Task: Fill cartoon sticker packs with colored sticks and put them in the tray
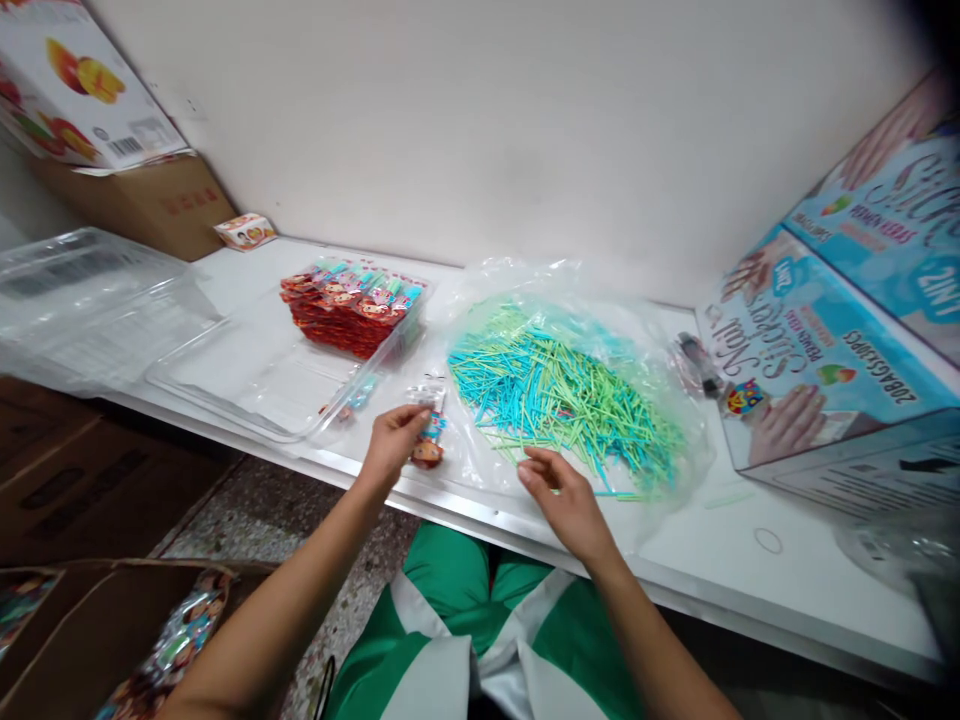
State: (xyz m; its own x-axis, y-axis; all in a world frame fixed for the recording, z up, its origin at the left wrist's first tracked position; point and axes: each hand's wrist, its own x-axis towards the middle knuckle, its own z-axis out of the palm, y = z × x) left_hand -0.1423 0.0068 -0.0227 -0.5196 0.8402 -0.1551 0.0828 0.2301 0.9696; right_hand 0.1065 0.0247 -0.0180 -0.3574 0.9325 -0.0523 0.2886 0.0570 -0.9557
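My left hand [395, 442] pinches the upper edge of a small, shiny candy packet [429, 452] with a red-brown lower end, which lies at the table's front. My right hand [562, 492] hovers over the near edge of a heap of thin green and blue plastic sticks [559, 390]. Its thumb and forefinger are drawn together where a thin green stick [507, 449] meets them; the exact grip is partly hidden. The heap rests on a clear plastic bag [679, 500].
Stacked red packets [349, 310] fill the back of a clear tray [225, 385], left. More clear trays [90, 290] stand further left. Blue printed boxes [825, 370] border the right side. A rubber band [768, 541] lies near them. An open carton [82, 620] with packets sits below left.
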